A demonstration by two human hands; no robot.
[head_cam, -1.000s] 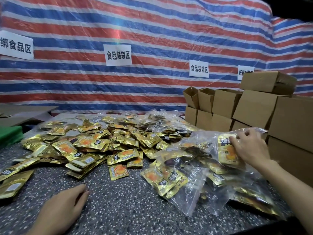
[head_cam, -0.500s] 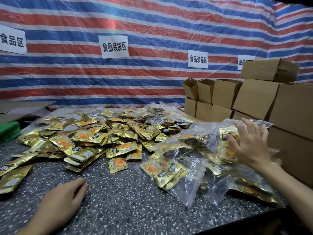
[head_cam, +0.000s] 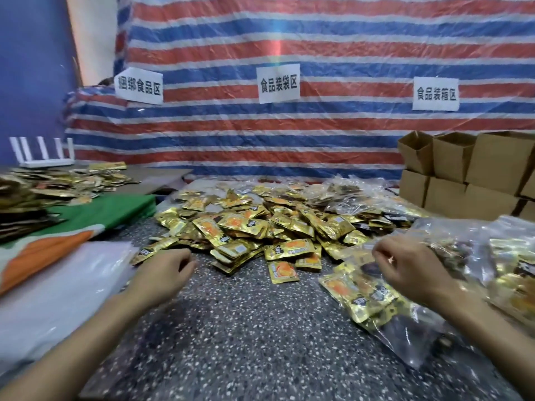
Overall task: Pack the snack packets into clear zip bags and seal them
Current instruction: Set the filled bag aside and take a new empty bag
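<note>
A big heap of gold snack packets [head_cam: 260, 227] covers the middle of the speckled table [head_cam: 246, 328]. Filled clear zip bags [head_cam: 379, 299] lie piled at the right. A stack of empty clear bags [head_cam: 55, 287] sits at the left. My left hand [head_cam: 162, 270] hovers over the table beside that stack, fingers loosely curled, holding nothing. My right hand [head_cam: 411, 267] hangs above the filled bags with relaxed, bent fingers and holds nothing.
Cardboard boxes [head_cam: 463, 172] are stacked at the back right. A green and orange cloth [head_cam: 95, 224] lies at the left, with more gold packets [head_cam: 58, 183] beyond it. A striped tarp with paper signs [head_cam: 278, 83] forms the back wall.
My right hand has let go of the filled bag on the right pile and drawn back toward the middle. My head turned left. The left hand lifted and moved forward.
</note>
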